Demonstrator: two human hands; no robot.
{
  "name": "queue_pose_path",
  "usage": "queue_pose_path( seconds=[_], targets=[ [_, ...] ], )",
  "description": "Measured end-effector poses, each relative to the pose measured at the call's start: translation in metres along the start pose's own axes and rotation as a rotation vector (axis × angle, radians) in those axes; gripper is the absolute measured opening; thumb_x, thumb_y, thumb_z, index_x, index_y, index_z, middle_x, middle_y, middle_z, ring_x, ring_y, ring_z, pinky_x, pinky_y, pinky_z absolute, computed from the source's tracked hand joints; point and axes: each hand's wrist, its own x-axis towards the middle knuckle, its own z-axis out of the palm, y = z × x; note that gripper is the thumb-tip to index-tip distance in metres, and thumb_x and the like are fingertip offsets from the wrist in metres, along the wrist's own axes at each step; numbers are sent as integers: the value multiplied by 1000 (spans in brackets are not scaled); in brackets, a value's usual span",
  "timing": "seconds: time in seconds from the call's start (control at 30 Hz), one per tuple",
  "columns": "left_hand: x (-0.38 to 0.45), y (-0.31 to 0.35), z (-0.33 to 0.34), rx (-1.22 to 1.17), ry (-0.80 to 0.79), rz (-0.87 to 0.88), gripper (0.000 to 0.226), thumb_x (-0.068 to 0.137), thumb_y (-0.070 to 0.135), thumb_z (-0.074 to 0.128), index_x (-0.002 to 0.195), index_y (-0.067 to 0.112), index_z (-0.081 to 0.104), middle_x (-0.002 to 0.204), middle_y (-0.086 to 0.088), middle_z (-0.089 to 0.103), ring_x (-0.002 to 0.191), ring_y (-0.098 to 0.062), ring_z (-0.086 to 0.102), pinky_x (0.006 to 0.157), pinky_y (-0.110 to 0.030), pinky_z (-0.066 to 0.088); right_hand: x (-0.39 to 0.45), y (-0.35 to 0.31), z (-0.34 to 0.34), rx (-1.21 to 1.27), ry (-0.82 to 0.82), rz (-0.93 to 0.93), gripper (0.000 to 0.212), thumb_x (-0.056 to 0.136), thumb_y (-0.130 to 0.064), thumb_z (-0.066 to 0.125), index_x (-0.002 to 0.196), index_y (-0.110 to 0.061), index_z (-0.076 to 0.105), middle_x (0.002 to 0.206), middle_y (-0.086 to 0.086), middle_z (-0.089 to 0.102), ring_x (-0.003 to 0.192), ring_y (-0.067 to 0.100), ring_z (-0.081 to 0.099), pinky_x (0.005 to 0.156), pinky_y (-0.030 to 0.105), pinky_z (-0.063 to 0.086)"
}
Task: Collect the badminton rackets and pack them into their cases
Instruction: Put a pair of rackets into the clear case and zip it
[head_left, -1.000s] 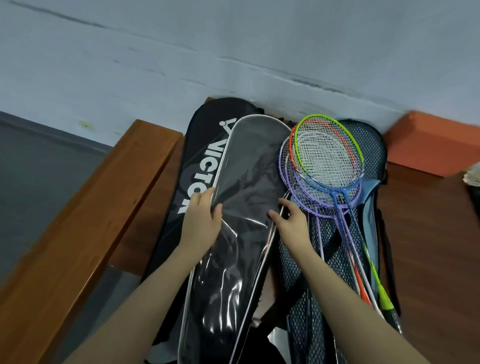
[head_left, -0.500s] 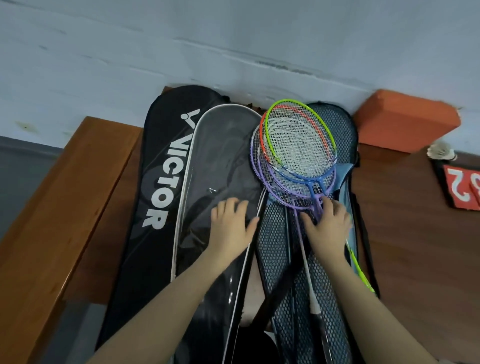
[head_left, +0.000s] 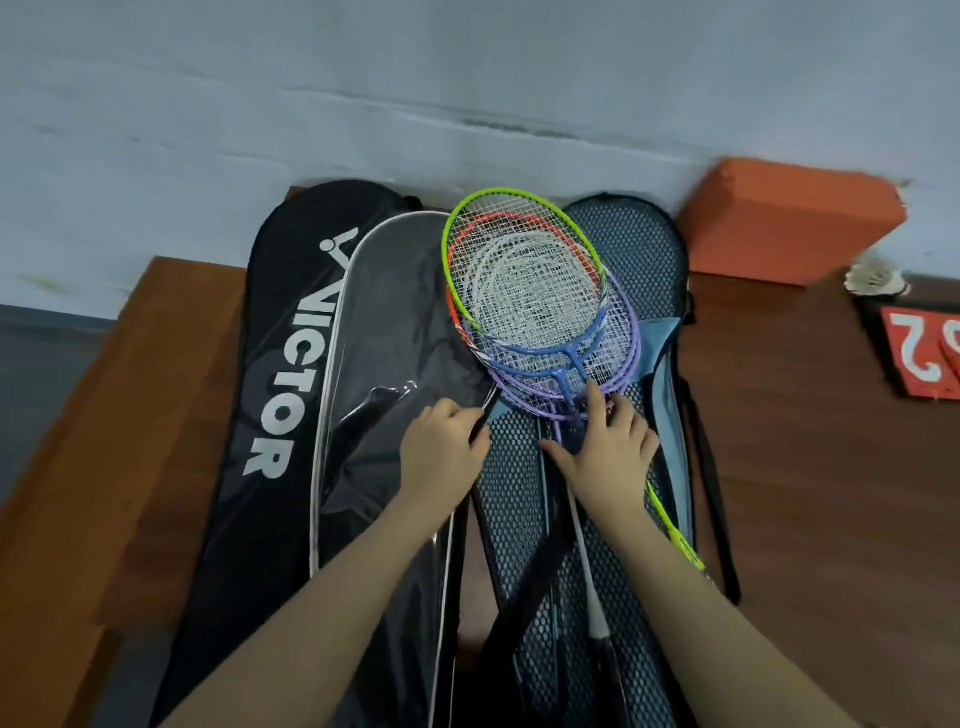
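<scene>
Rackets: we see a stack of badminton rackets (head_left: 530, 291), heads overlapping in green, orange, blue and purple frames, lying on the blue mesh case (head_left: 644, 244) with their shafts running back toward us.
Right hand: our right hand (head_left: 608, 457) lies spread over the racket throats, fingers straight, pressing on them.
Left hand: our left hand (head_left: 441, 457) has its fingers curled round a dark racket shaft at the edge of the grey case (head_left: 395, 322).
Cases: the black Victor case (head_left: 275, 338) lies leftmost, partly under the grey one.
Surroundings: all rest on a wooden table (head_left: 831, 493); an orange block (head_left: 784, 218), a shuttlecock (head_left: 875, 280) and a red number card (head_left: 919, 353) sit to the right.
</scene>
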Motion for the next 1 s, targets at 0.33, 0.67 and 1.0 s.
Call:
queue_pose_path(
  seconds=[0.33, 0.67, 1.0],
  targets=[
    [18, 13, -3, 82, -97, -175, 26, 86, 35, 54, 103, 21, 68, 93, -3, 58, 89, -22, 58, 74, -35, 45, 69, -37, -2, -44, 32, -534, 68, 79, -53, 64, 140, -35, 37, 154, 4, 27, 140, 36, 21, 108, 55, 15],
    [14, 6, -5, -51, 36, -166, 18, 86, 21, 61, 99, 14, 71, 91, -3, 63, 77, -21, 61, 64, -30, 46, 103, 8, -2, -141, 44, -376, 59, 89, -49, 53, 142, -35, 34, 153, 8, 27, 140, 38, 20, 108, 62, 17],
    [52, 18, 14, 103, -154, -168, 18, 86, 28, 56, 96, 19, 69, 92, -3, 60, 82, -24, 60, 72, -34, 46, 93, -10, 12, 13, 125, -451, 44, 77, -43, 72, 116, -27, 62, 146, 10, 39, 131, 36, 32, 102, 52, 16]
  ],
)
